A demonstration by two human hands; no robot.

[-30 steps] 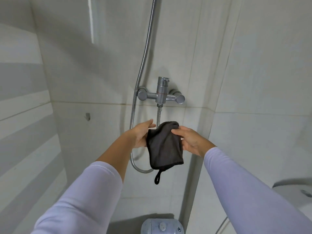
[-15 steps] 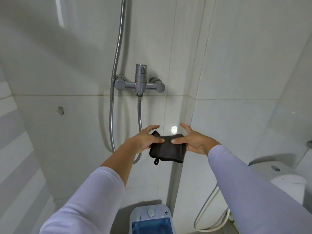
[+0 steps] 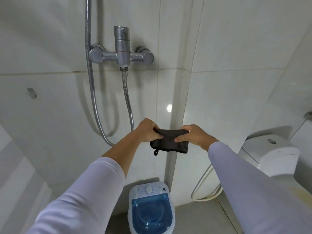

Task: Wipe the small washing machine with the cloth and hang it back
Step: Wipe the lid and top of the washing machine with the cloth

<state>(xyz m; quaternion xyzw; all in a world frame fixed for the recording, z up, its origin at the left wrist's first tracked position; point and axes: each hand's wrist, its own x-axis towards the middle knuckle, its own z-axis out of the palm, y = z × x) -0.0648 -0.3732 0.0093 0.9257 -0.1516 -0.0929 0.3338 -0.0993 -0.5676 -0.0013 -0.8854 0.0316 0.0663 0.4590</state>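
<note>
A dark grey cloth (image 3: 169,143), folded into a small rectangle, hangs in the air between my two hands. A small loop dangles from its lower left corner. My left hand (image 3: 148,130) pinches its left end and my right hand (image 3: 192,135) pinches its right end. Far below, on the floor against the wall, stands the small washing machine (image 3: 151,210), white with a blue see-through lid and a round knob on its top panel. Both hands are well above it.
A chrome shower mixer (image 3: 121,54) with two metal hoses is on the tiled wall above my hands. A small wall hook (image 3: 31,93) sits at the left. A white toilet (image 3: 273,154) stands at the right, with a white hose (image 3: 205,188) looping beside it.
The cloth hung long at first and is now folded short between my hands. My view has tilted down, bringing the washing machine and toilet into sight.
</note>
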